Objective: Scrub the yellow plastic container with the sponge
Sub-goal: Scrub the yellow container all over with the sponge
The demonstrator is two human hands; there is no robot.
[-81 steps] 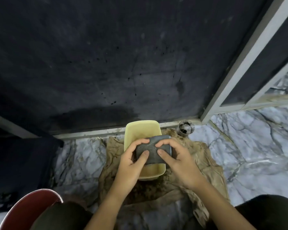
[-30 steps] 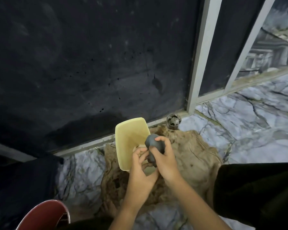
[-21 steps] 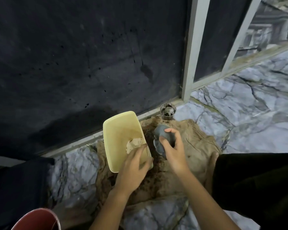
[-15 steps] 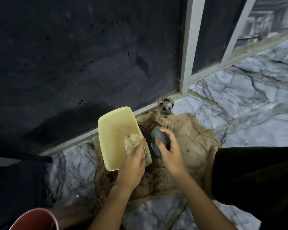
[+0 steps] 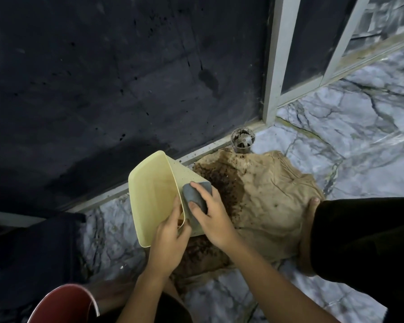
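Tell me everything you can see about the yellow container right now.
The yellow container is a pale, rectangular plastic tub with rounded corners, tilted on its side above the stained brown cloth. The left hand grips its near rim. The right hand presses a grey sponge against its speckled outer wall.

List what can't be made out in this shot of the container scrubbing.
Head view only:
- Outer wall of the yellow container beneath the sponge: covered by sponge and right hand.
- Left hand fingertips: behind the container's rim.
- Red bucket: cut off by the bottom edge.
- Small cup contents: too small and dark.
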